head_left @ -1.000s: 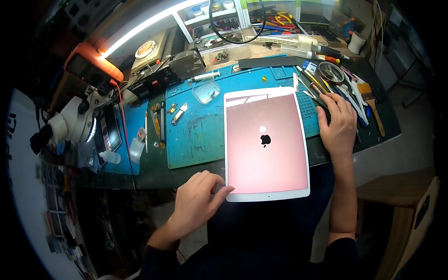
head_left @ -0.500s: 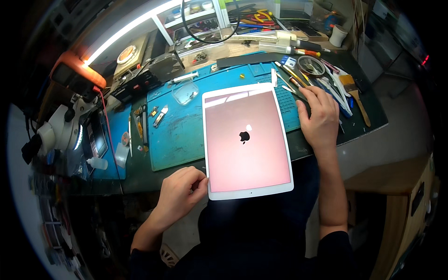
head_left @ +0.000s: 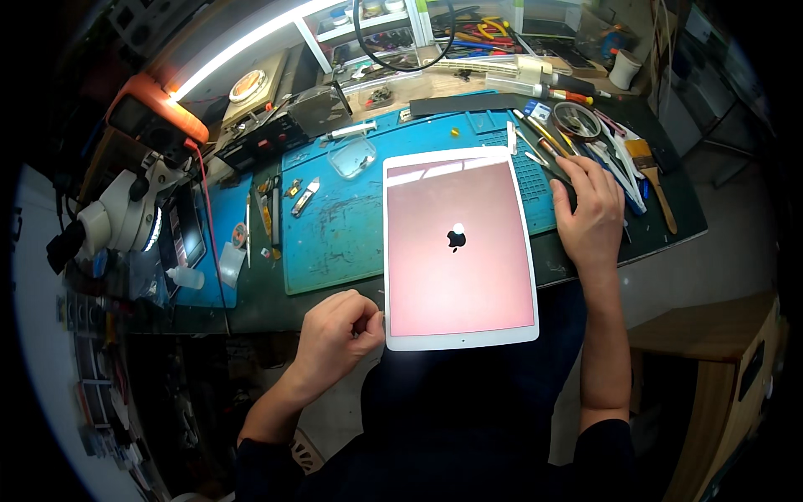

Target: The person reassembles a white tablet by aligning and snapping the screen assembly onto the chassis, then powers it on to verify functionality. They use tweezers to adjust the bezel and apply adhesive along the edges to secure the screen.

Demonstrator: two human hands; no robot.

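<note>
A white-framed tablet (head_left: 460, 284) lies over the near edge of the blue work mat, its lower part reaching past the bench above my lap. Its lit screen is pinkish, with a dark fruit-shaped emblem in the middle and a bright light reflection across the top. Beside the tablet's lower left edge, my left hand (head_left: 339, 335) is closed, fingers curled and knuckles up against that edge; whatever it may hold is hidden. My right hand (head_left: 590, 213) rests on the bench right of the tablet, thumb apart from the bent fingers, close to several slim hand tools (head_left: 548, 142).
A flat brush (head_left: 652, 180) and a tape roll (head_left: 577, 121) lie at the right. On the blue mat (head_left: 335, 243) sit a small clear dish (head_left: 351, 159) and a utility knife (head_left: 306, 197). An orange multimeter (head_left: 156, 117) and white microscope (head_left: 117, 209) stand left.
The whole view has shifted, so the bench, tablet and hands appear further right and slightly higher. Both hands keep nearly the same pose beside the tablet.
</note>
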